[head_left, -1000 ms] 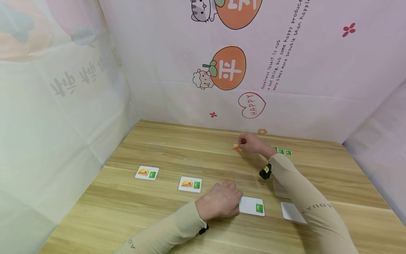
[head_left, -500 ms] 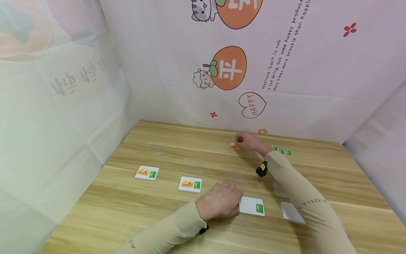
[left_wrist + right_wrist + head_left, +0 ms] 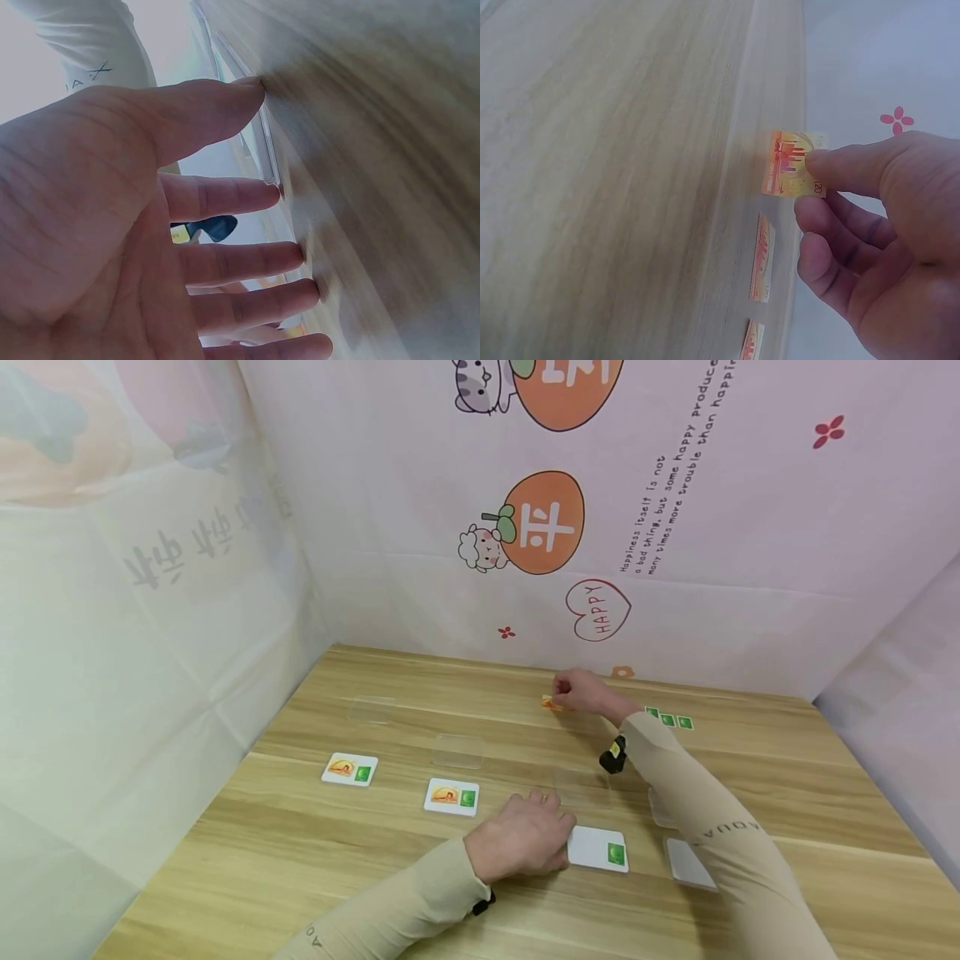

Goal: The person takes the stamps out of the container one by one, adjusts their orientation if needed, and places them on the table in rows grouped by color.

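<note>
My right hand (image 3: 587,691) pinches a small orange stamp (image 3: 789,166) between thumb and forefinger at the table's back edge. Two more orange stamps lie beside that hand in the right wrist view, a nearer stamp (image 3: 762,259) and one partly cut off by the frame. My left hand (image 3: 521,833) rests on the table with extended fingers. Its thumb and forefinger touch the left edge of a white card (image 3: 588,847), which bears one green stamp (image 3: 616,854) at its right end. In the left wrist view, the fingertips (image 3: 266,193) meet the card's edge and the wood.
Two white cards, a far-left card (image 3: 349,769) and a middle card (image 3: 452,797), each carry an orange and a green picture. Clear plastic plates (image 3: 457,751) lie behind the cards. Several green stamps (image 3: 667,720) sit at the back right. Another white card (image 3: 688,863) is partly under my right sleeve.
My right hand has shifted slightly left and back along the table's rear with the orange stamp. The left hand has stayed at the white card.
</note>
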Tool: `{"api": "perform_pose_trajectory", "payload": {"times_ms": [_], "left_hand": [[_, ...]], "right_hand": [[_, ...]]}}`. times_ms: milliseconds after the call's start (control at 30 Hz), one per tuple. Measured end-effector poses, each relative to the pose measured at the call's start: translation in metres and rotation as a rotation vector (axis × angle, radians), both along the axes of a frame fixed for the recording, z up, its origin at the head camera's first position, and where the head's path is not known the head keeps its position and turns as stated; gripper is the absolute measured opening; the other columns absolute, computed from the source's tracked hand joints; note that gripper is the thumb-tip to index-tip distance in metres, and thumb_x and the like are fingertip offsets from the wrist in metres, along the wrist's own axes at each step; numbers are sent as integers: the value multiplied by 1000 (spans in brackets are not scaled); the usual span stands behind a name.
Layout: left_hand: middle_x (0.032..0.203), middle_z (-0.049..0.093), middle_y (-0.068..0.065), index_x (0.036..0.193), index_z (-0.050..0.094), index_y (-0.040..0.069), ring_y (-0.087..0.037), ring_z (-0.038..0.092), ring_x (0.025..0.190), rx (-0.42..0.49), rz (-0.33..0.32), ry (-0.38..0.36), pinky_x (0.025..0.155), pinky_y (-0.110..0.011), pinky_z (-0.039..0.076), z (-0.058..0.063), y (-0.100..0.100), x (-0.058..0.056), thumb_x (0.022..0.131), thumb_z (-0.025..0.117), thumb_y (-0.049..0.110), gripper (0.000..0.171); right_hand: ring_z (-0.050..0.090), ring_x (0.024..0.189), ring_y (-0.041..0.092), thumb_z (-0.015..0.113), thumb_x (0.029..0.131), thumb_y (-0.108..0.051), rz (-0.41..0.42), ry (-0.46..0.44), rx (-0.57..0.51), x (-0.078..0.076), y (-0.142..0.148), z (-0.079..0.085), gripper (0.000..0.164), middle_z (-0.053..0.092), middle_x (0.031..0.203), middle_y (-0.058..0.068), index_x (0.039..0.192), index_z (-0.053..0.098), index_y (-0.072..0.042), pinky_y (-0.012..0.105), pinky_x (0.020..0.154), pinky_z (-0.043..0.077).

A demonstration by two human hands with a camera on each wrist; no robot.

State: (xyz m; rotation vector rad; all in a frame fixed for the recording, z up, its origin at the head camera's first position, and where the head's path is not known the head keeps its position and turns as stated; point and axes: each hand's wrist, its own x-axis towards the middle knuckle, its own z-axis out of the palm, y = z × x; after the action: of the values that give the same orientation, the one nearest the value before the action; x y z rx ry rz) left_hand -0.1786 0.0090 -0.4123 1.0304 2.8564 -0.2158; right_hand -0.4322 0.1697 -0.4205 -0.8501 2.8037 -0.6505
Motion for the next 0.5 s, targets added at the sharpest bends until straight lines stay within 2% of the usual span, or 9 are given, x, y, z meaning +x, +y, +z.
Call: {"api": "perform_pose_trajectory", "payload": {"times_ms": [300, 500], "left_hand": [[110, 60, 3, 117, 60, 27, -12, 54, 91, -5, -4, 3, 65, -29, 47, 0, 0, 0, 89, 66, 52, 38], [108, 59, 3, 116, 61, 27, -12, 54, 90, -9, -6, 19, 63, -28, 47, 0, 0, 1, 88, 66, 52, 38]], "right_hand": [[51, 63, 13, 63, 91, -5, 22, -8, -46, 2, 0, -2, 9, 60, 73, 3, 82, 61, -7, 25, 58, 42], [52, 67, 15, 64, 92, -8, -14, 1, 6, -2, -4, -7, 8, 61, 78, 5, 86, 60, -7, 28, 62, 43]]}}
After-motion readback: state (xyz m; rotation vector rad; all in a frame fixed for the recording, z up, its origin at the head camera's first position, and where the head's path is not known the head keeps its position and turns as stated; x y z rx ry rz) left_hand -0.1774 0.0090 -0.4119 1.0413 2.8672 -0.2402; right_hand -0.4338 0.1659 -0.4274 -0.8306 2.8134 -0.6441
